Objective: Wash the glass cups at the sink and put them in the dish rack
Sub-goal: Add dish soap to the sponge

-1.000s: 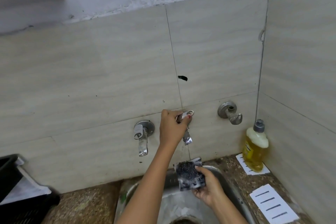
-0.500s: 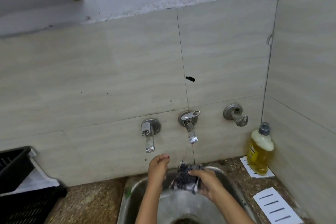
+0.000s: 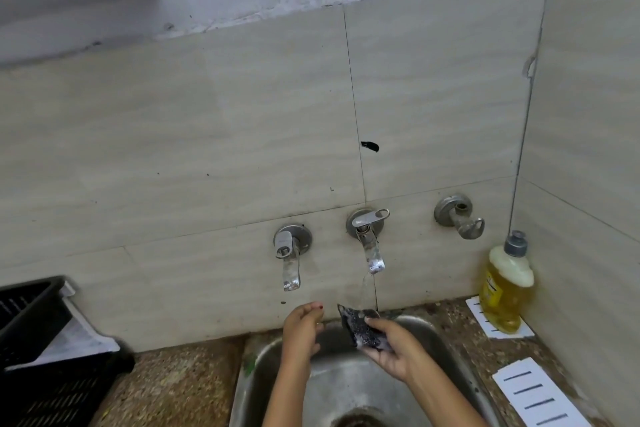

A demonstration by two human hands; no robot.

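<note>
Over the stainless steel sink [image 3: 440, 340], at the near middle of my view, I see both bare hands under the wall taps. My feed shows the right hand [image 3: 391, 347] gripping a dark speckled scrub pad [image 3: 360, 326], thumb curled over its top and fingers beneath, with the pad's far corner under a thin stream of water [image 3: 363, 288]. That stream falls from the chrome middle tap [image 3: 369, 239], whose lever points right. The left hand [image 3: 301, 329] hangs just left of the pad, apart from it, fingers loosely curled and holding nothing. Of the 3 fittings on the pale tiled wall [image 3: 207, 149], the chrome left tap [image 3: 289, 253] is dry, and the dull metal valve [image 3: 457, 215] sits to the right. Far right, in the corner, a clear plastic bottle of yellow dish soap [image 3: 504, 291] with a grey cap stands upright on a white card with dark lines [image 3: 485, 322]; 1 more lined white card [image 3: 540, 395] lies nearer, beside the sink's right rim. At the left edge, well apart from the sink, the black plastic dish rack [image 3: 52, 392] rests on the brown speckled stone counter [image 3: 180, 385], partly cut off by the frame.
</note>
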